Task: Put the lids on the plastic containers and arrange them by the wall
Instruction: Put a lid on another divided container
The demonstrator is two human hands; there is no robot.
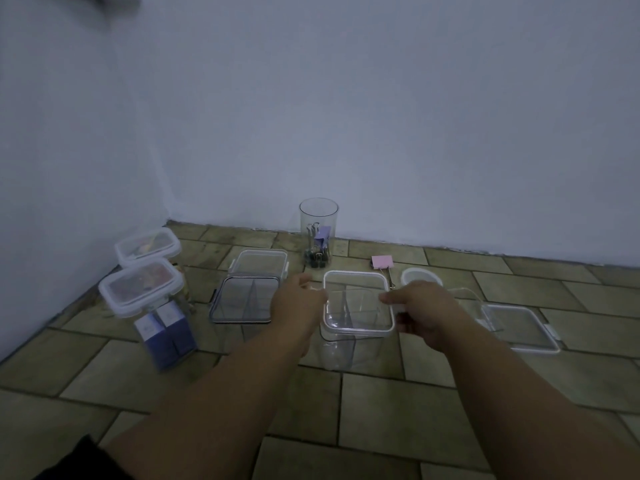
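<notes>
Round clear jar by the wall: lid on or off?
Off. The jar stands open-topped; a round white lid lies apart, to its right.

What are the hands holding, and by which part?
The white-rimmed lid atop the clear container: left hand grips its left edge, right hand its right edge.

Clear square container (341, 351) upright, white-rimmed lid (358, 303) on top; grey-lidded container (242, 301) just left, loose lid (519, 327) right

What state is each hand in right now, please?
Left hand: grips the left edge of the white-rimmed lid.
Right hand: grips that lid's right edge.
</notes>
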